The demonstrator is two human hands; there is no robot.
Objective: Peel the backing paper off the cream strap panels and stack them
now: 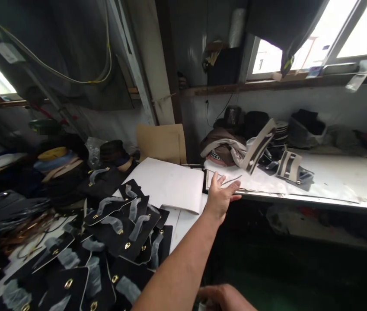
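Observation:
My left hand reaches out over the edge of the white table, fingers spread and nothing in them. Just beyond its fingertips, a beige panel with a dark stripe is steeply tilted, apart from the hand; whether it touches the table I cannot tell. A similar striped piece lies farther right with a dark flap under it. At the bottom edge, my right hand is partly cut off and blurred, its fingers curled by something whitish. Black panels with gold clasps and clear film are heaped at left.
A large white sheet stack lies left of my left hand, with brown cardboard upright behind it. Bundled cloth sits against the wall. The table's front edge runs right, above a dark space. A cable hangs upper left.

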